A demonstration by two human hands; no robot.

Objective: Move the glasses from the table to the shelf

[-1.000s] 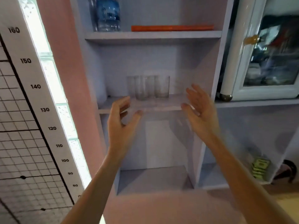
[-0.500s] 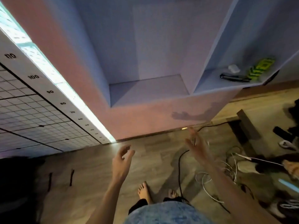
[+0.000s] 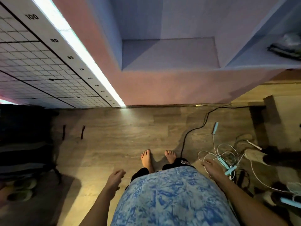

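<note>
I look almost straight down at the wooden floor. My left hand (image 3: 114,178) hangs at my left side, fingers loosely apart, holding nothing. My right hand (image 3: 211,167) hangs at my right side, fingers spread, also holding nothing. No glasses are in view. Only the lowest compartment of the lilac shelf unit (image 3: 169,53) shows at the top, and it is bare. The table is out of view.
My bare feet (image 3: 147,158) stand on the floor close to the shelf base. A black cable (image 3: 193,129) and tangled white cords (image 3: 223,154) lie to the right. A measuring grid board (image 3: 40,62) leans at left. Dark furniture (image 3: 24,141) and shoes (image 3: 22,188) sit at far left.
My view has swung down from the shelf holding the glasses to the floor. Both hands have dropped from the shelf to my sides, still holding nothing.
</note>
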